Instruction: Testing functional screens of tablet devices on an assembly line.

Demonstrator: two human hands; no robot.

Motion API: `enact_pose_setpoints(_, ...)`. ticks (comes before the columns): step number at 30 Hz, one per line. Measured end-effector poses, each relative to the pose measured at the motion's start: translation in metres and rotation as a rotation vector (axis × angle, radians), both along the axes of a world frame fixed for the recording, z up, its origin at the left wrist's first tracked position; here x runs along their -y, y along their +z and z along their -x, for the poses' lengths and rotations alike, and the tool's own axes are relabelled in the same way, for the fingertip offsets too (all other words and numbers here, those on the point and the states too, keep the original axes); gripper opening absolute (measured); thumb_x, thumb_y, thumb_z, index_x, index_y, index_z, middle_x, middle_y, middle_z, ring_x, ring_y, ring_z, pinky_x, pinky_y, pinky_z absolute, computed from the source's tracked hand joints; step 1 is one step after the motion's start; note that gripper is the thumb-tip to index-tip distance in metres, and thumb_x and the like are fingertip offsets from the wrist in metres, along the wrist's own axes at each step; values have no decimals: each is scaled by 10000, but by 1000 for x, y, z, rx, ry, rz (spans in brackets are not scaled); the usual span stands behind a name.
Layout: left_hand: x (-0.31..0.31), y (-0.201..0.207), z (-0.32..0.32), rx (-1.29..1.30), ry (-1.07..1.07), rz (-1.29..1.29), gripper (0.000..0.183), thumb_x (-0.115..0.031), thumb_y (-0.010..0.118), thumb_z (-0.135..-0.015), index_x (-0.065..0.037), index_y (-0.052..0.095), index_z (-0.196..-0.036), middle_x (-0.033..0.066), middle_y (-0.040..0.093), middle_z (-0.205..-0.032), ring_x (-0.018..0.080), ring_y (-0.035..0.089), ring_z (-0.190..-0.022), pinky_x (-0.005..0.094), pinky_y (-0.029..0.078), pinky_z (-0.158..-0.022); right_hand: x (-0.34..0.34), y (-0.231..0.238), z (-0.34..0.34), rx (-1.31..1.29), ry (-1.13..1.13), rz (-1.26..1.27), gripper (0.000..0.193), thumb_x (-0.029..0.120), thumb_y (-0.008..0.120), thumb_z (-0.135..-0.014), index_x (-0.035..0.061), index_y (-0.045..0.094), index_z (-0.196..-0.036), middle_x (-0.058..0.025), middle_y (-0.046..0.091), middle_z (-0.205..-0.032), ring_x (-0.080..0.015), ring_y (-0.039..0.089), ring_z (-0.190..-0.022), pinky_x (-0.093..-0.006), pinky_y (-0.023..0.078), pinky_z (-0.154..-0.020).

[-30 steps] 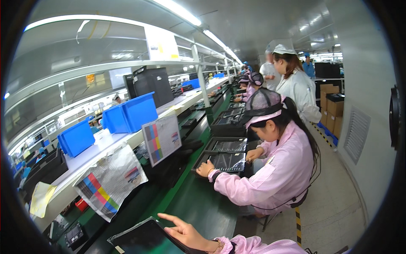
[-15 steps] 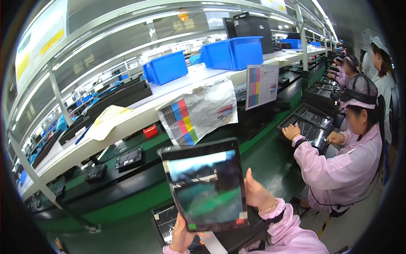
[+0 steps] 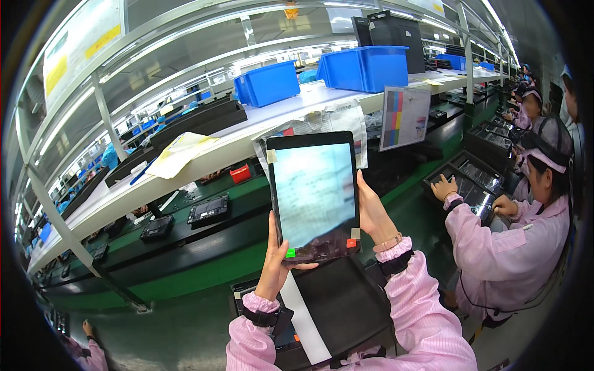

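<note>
A black-framed tablet (image 3: 315,191) is held upright in front of me, its screen lit with a pale, blurry picture. Small tape pieces and a green and a red sticker mark its corners. My left hand (image 3: 272,263) grips the lower left edge, thumb along the side and fingers beneath. On the right edge, my right hand (image 3: 373,207) closes round the frame, its fingers hidden behind. Behind the tablet hangs a crinkled sheet (image 3: 346,120) in a clear sleeve, mostly covered. Below my hands lie a black tray (image 3: 346,303) and a white strip (image 3: 304,318).
Blue bins (image 3: 365,68) stand on a white shelf (image 3: 241,133) over a green conveyor line (image 3: 179,272) carrying black devices (image 3: 208,211). A colour chart (image 3: 404,117) hangs at right. To my right a co-worker (image 3: 513,247) handles devices in a tray; another person's hand (image 3: 88,328) shows lower left.
The tablet has moved up and straightened, now covering most of the hanging sheet. Its screen has turned from a dark, greenish picture to a pale one. Both forearms reach further up.
</note>
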State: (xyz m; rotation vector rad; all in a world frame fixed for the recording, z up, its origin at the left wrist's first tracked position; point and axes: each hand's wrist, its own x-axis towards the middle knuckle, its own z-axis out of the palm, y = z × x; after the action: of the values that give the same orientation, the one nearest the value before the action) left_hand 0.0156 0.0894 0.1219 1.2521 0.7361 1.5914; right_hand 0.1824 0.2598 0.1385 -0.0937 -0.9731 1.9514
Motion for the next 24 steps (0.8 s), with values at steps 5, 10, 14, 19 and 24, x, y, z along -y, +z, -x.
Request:
enact_pose_setpoints(5,1,0,-4,30,23,26,846,-57,486,-851,-352,-76,-1409,80,113,-1472,365,411,-1213,507,549,-732,1,6,3,42,6,-11,469,425,377,-948,69,472,-1239,-31,527,-1187,-147,503,-1056,-324,416,-907)
enact_pose_setpoints(10,2,4,-4,35,58,42,906,15,489,-808,-352,-80,-1409,78,116,-1470,357,402,-1220,512,541,-758,-8,9,12,86,27,-39,482,421,374,-950,66,450,-1268,-30,509,-1220,-148,494,-1081,-324,417,-915)
enact_pose_setpoints(14,-4,1,3,63,31,54,910,33,475,-799,-354,-78,-1409,84,115,-1470,357,397,-1224,515,535,-771,-13,10,17,123,15,-6,502,442,383,-942,44,477,-1232,-49,526,-1199,-151,495,-1082,-324,401,-922)
enact_pose_setpoints(19,-4,5,5,84,-1,58,925,53,473,-783,-358,-69,-1410,89,120,-1469,362,399,-1221,518,530,-782,-18,11,21,103,43,-17,495,426,369,-949,49,451,-1259,-59,516,-1210,-167,500,-1081,-332,415,-920)
enact_pose_setpoints(24,-4,4,7,73,-8,57,924,32,496,-793,-352,-74,-1411,84,133,-1464,357,403,-1219,528,518,-799,-16,13,23,89,56,-2,496,432,367,-947,46,466,-1244,-62,528,-1197,-168,504,-1070,-330,413,-916)
